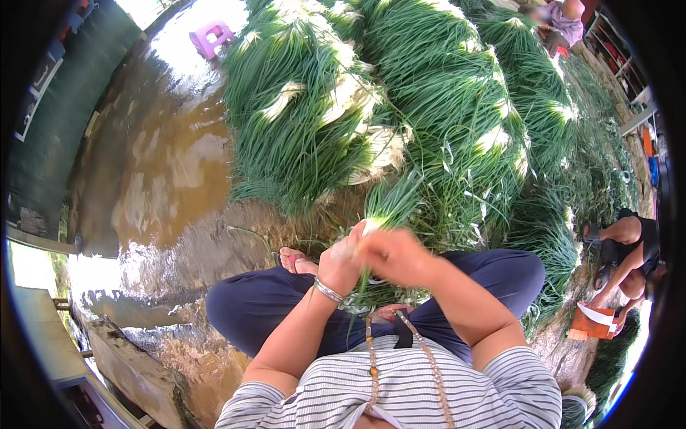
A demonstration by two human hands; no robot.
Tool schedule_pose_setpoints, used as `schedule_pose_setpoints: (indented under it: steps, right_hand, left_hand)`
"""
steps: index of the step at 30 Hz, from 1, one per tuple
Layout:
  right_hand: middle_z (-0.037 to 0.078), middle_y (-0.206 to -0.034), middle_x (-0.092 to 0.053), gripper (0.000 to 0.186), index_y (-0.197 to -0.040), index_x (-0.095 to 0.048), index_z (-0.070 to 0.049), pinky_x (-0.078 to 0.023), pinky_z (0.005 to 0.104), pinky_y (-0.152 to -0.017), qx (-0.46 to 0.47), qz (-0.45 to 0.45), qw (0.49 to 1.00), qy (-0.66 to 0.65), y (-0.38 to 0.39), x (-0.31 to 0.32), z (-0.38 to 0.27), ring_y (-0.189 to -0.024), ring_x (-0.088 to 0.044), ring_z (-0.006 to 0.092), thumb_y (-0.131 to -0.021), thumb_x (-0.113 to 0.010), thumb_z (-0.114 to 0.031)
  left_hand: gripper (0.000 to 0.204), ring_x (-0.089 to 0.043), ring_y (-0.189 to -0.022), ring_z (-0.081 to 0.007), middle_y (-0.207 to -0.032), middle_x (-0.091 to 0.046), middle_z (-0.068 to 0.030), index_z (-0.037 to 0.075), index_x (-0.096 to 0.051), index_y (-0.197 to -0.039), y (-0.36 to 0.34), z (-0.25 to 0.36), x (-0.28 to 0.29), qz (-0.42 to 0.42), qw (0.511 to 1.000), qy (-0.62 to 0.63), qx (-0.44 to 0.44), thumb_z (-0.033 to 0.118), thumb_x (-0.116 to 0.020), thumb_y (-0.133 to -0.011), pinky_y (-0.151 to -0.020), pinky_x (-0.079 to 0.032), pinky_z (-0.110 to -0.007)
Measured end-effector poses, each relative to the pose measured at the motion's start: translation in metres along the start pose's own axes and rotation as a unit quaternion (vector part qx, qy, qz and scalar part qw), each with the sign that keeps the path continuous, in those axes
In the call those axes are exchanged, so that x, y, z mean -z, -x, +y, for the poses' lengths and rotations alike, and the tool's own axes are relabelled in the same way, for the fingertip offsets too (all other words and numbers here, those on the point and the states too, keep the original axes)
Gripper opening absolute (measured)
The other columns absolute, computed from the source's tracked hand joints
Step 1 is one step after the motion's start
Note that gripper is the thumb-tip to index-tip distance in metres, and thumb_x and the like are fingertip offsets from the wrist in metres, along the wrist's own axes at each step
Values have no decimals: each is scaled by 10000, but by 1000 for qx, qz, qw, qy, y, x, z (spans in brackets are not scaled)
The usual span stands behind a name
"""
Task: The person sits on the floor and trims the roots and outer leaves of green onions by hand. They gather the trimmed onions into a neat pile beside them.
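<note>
My left hand (341, 259) is closed round a small bunch of green onions (391, 200), its white part at my fingers and its green leaves fanning upward. My right hand (391, 256) overlaps the same bunch just right of the left; its fingers are smeared by motion, so their grip is unclear. A few green stalks hang below my hands over my crossed legs (493, 286). Large heaps of green onions (436, 86) with white root ends lie in front of me.
A pink stool (209, 39) stands at upper left on wet, muddy ground (150, 164). A co-worker (622, 236) crouches at right, hands at an orange-and-white object (592, 322). Another person (561, 21) sits at top right. A concrete ledge (136, 361) runs along the lower left.
</note>
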State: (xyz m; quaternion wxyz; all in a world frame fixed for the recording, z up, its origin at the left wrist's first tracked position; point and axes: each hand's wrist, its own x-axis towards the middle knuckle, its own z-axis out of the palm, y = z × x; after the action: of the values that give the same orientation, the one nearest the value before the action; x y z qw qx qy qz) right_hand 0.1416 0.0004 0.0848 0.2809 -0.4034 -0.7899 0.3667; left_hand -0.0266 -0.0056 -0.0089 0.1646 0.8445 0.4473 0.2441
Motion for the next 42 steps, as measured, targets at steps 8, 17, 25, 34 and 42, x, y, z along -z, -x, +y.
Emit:
schedule_pose_setpoints:
  steps: [8, 17, 25, 34, 42]
  right_hand:
    - [117, -811, -620, 165, -849, -549, -41, -511, 366, -636, -24, -160, 977, 139, -2, 26, 19, -751, -624, 274, -875, -554, -204]
    - [130, -1119, -583, 459, -1242, -469, -72, -446, 336, -852, -300, -357, 882, -70, 67, -14, 61, -998, -545, 235, -911, -550, -379]
    - [123, -1364, -452, 561, -1378, -360, -57, -385, 414, -1016, -278, 125, 702, -643, 32, -35, 54, -1222, -468, 223, -927, -547, -334]
    - [33, -1157, -554, 480, -1418, -332, -89, -442, 245, -759, -230, 20, 850, -474, 29, -41, 46, -925, -524, 97, -994, -409, -300]
    - [46, -1079, -609, 547, -1390, -383, -73, -471, 272, -655, -185, 19, 897, -400, 26, -42, 57, -811, -572, 130, -991, -345, -446]
  left_hand:
    - [542, -642, -700, -284, -836, -647, -122, 90, -445, -1282, -6, 11, 5, -3, 996, 10, 87, 153, -635, -778, -581, -512, -374]
    - [574, -620, -885, -307, -1040, -614, -160, 69, -412, -1327, -17, 1, 23, 124, 987, 39, 98, 90, -637, -800, -716, -510, -371]
    - [620, -596, -835, -300, -984, -557, -147, 55, -414, -1329, -8, 43, 13, 53, 997, 40, -45, 63, -652, -757, -663, -529, -328]
    - [374, -515, -565, -89, -803, -594, -63, 42, -478, -1142, -2, 29, 8, -106, 680, 667, 287, 366, -348, -1010, -485, -415, -199]
    - [434, -437, -524, -47, -755, -584, -34, 39, -512, -1150, -6, 38, 11, -52, 767, 575, 279, 424, -400, -985, -459, -332, -180]
